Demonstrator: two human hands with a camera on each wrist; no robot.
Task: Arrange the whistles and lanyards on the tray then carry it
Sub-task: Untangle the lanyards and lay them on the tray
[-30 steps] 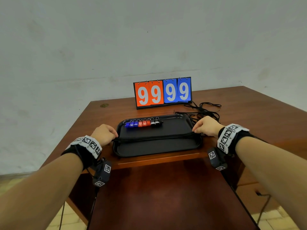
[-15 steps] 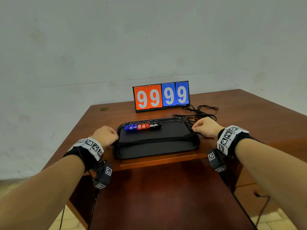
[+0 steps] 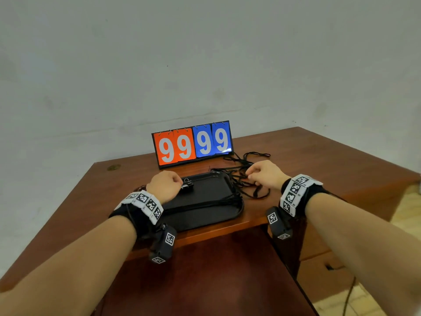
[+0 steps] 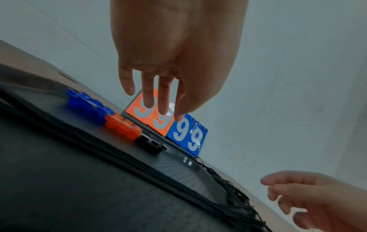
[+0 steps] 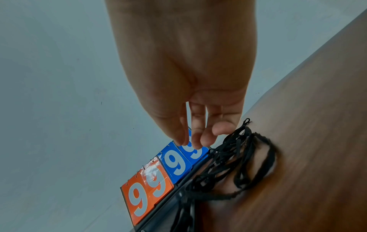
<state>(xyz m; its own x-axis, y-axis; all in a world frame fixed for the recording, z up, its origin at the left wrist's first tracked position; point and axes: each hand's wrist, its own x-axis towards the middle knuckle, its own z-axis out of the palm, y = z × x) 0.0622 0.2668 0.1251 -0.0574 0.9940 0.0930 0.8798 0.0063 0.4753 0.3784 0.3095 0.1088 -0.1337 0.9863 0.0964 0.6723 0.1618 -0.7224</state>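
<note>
Left hand (image 4: 174, 51), upper centre of its wrist view: fingers (image 4: 148, 94) hung straight and slightly apart, gripped nothing, hovered above the row of whistles (image 4: 117, 121) without plain contact. Right hand (image 5: 190, 70), top centre of its wrist view: fingers (image 5: 205, 135) loosely bent and a little apart, held nothing, hung just above the tangle of black lanyards (image 5: 244, 160); touching or not could not be told.

In the head view, sat at middle frame, left hand (image 3: 165, 185) over the far left part of the black tray (image 3: 214, 215), right hand (image 3: 265, 174) just right of the tray's far right corner, over the lanyards (image 3: 248, 181).

Held in the tray: whistles in a line along the far edge, blue, then orange, then black (image 4: 152, 142), side by side. Also ran across the tray's middle from left to right, a bundle of black cords (image 3: 205, 202), spilling over the right rim into the tangle on the wooden table (image 3: 330, 160).

Stood behind the tray, a flip scoreboard (image 3: 193, 143), orange 99 and blue 99.
</note>
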